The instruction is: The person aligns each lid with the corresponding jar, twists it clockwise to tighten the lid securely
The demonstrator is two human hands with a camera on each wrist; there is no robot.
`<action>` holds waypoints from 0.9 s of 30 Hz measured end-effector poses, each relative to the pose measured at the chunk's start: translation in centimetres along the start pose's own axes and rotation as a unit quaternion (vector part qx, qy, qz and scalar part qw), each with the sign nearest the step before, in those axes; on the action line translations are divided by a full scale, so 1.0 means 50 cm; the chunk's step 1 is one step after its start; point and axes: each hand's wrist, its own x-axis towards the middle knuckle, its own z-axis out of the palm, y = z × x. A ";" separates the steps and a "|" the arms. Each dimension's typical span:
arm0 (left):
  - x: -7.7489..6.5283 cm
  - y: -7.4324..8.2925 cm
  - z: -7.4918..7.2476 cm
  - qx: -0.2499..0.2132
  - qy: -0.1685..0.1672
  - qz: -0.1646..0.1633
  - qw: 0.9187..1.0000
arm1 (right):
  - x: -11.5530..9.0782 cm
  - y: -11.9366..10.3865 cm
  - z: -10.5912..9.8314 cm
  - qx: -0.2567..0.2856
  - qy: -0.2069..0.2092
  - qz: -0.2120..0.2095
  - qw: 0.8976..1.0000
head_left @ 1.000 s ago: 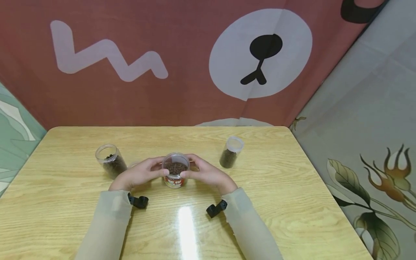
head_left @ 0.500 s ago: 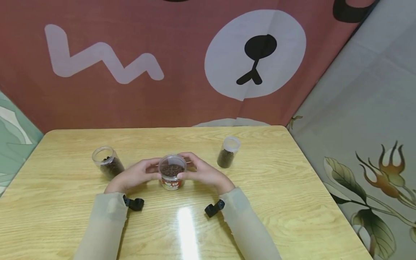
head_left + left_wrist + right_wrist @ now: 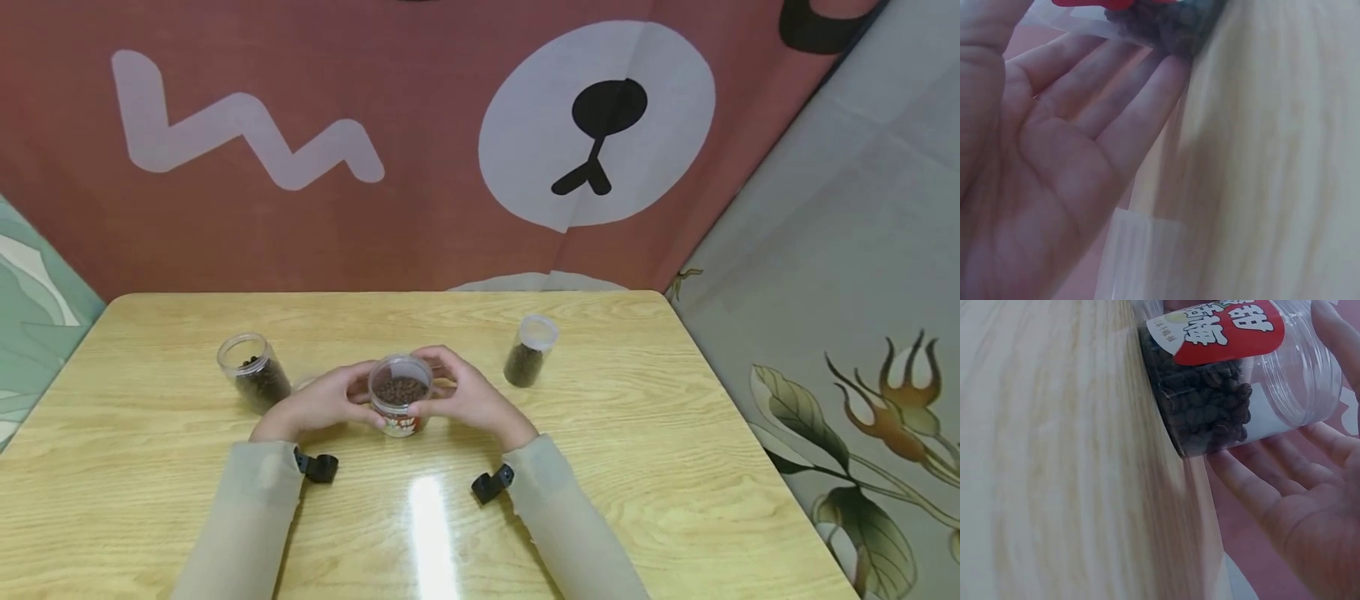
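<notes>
A clear plastic jar (image 3: 401, 423) with a red label stands mid-table, partly filled with dark brown beans (image 3: 1200, 412). It has an uncovered top in the head view. My left hand (image 3: 326, 402) holds its left side, thumb low at the front near the label and fingers reaching behind. On the other side my right hand (image 3: 472, 396) grips it, thumb at the front just under the rim, fingers round the back. The right wrist view shows those fingertips against the jar's lower wall. In the left wrist view only a bit of the jar's base shows beyond my fingers (image 3: 1147, 106).
A taller clear jar of dark beans (image 3: 262, 385) stands at the left, close to my left wrist. Another jar with a whitish top (image 3: 525, 360) stands back right. A pale translucent piece (image 3: 306, 382) lies partly behind my left hand. A patterned cloth (image 3: 420, 233) hangs behind the table (image 3: 637, 467).
My left thumb has slid down from the jar's rim to lower on its front. The right hand keeps its hold, and the jar stays in about the same place.
</notes>
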 end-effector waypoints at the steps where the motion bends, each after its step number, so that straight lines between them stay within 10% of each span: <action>1: 0.000 0.000 0.000 0.004 -0.001 0.002 1.000 | 0.000 0.002 0.000 -0.001 0.002 -0.004 1.000; 27: -0.002 0.000 -0.006 0.063 0.006 -0.014 0.998 | 0.002 0.000 0.002 -0.045 -0.026 -0.026 0.998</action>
